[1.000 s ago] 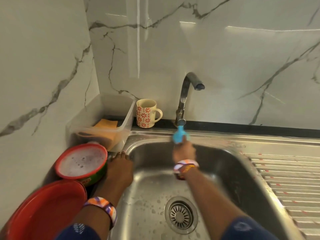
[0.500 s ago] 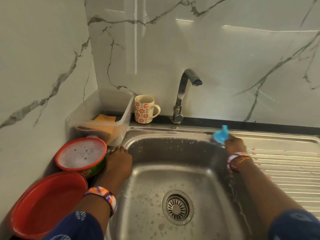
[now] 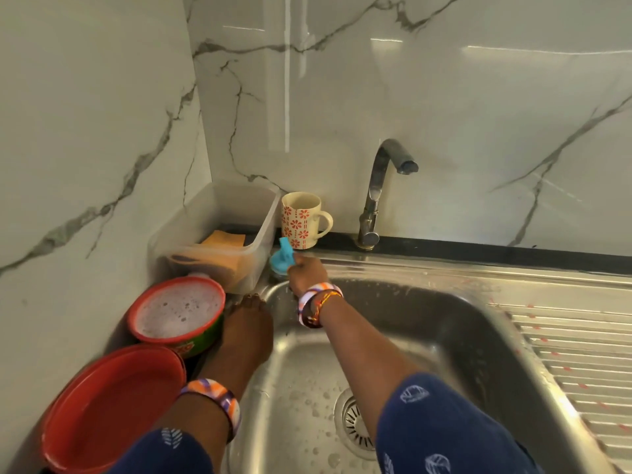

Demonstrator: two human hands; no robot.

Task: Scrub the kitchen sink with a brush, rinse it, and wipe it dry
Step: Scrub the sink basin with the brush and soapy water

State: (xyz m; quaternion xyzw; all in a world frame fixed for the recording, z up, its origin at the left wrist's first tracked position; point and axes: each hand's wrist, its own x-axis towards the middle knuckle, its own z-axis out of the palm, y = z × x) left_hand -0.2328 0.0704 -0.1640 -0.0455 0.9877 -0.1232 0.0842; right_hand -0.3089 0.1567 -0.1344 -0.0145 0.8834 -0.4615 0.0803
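The steel sink (image 3: 444, 323) fills the lower middle, wet and speckled with foam drops, its drain (image 3: 354, 422) partly behind my right forearm. My right hand (image 3: 307, 273) grips a blue brush (image 3: 283, 260) and holds it against the sink's back-left rim corner. My left hand (image 3: 248, 328) rests with its fingers flat on the sink's left rim. The tap (image 3: 379, 193) stands at the back with no water running.
A red-rimmed bowl of soapy water (image 3: 178, 311) and a red basin (image 3: 113, 405) sit left of the sink. A clear plastic tub (image 3: 219, 237) holds an orange sponge. A patterned mug (image 3: 302, 218) stands by the wall. The ribbed drainboard (image 3: 574, 357) lies to the right.
My right hand swept the brush along the back rim, from under the tap out to the right side and now across to the back-left corner. My left hand stayed on the rim.
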